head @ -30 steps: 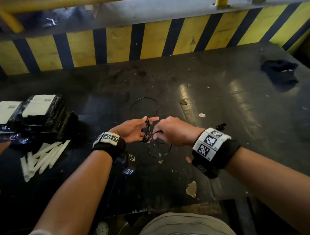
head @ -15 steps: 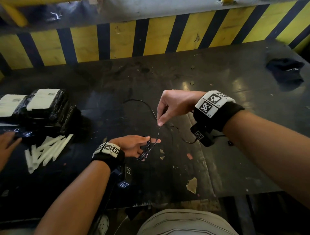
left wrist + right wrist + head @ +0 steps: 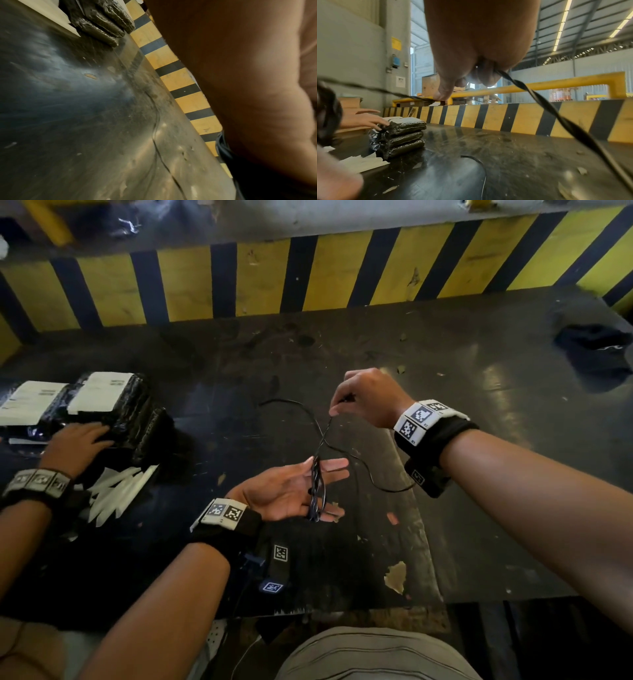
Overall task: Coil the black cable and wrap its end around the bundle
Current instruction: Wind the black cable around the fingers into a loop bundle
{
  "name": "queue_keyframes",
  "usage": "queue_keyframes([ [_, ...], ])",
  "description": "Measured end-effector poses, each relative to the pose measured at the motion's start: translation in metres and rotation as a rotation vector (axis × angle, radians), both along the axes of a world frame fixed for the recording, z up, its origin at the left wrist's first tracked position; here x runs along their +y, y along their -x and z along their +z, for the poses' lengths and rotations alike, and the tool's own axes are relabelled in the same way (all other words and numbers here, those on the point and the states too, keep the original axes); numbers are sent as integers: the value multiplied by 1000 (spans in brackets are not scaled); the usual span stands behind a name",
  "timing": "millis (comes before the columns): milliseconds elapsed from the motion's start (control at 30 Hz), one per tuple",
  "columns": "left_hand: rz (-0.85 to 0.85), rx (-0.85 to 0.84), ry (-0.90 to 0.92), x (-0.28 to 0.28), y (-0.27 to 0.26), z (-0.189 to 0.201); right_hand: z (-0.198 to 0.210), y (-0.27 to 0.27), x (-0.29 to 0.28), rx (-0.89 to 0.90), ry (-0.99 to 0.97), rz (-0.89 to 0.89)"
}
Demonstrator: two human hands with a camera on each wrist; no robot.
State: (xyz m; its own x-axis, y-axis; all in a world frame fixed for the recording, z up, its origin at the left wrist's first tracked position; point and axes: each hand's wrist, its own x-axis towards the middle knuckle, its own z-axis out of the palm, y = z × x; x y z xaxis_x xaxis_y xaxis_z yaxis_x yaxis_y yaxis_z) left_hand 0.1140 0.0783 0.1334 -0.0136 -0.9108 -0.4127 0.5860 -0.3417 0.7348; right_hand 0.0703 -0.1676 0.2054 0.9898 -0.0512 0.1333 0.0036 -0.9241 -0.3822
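Note:
The thin black cable is partly coiled [image 3: 317, 491] round the straight fingers of my left hand [image 3: 337, 487], which lies palm up above the dark table [image 3: 479, 508]. From the coil a twisted strand rises to my right hand [image 3: 337, 407], which pinches it above and to the right. The free length curves over the table behind [image 3: 284, 402] and trails right [image 3: 376, 484]. In the right wrist view the fingertips [image 3: 442, 94] pinch the twisted cable [image 3: 539, 102]. The left wrist view shows mostly the hand's back, with loose cable [image 3: 156, 135] on the table.
A stack of black wrapped packs [image 3: 113, 409] with white labels stands at the left, another person's hand [image 3: 75, 443] on it. White strips [image 3: 116, 494] lie in front. A black cloth [image 3: 596, 350] sits far right. A yellow-black striped barrier [image 3: 308, 275] borders the back.
My right hand has lifted away from the left and drawn the strand up and taut. The left palm has turned up. Another person's hand has reached onto the packs.

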Motion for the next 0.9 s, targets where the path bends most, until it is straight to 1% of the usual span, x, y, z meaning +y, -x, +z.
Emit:
queue_keyframes([
  [100,-47,22,94,-4,3,18,-17,9,-1,-20,-168,-7],
  [200,-53,84,198,-4,1,34,-39,24,7,3,-433,-57],
  [267,-39,89,282,-6,-3,46,-56,40,18,16,-559,-91],
  [333,-18,52,333,-13,-8,58,-73,55,33,10,-611,-76],
  [433,17,-39,325,-29,-18,70,-91,65,58,43,-598,3],
  [500,64,-87,298,-37,-27,74,-95,65,68,45,-592,34],
  [633,147,-161,212,-41,-49,71,-83,68,77,15,-540,87],
  [733,178,-208,141,-43,-59,62,-73,71,79,45,-525,89],
  [800,187,-232,81,-44,-61,55,-65,72,78,52,-436,95],
  [900,202,-207,-2,-41,-62,42,-46,70,69,98,-198,97],
])
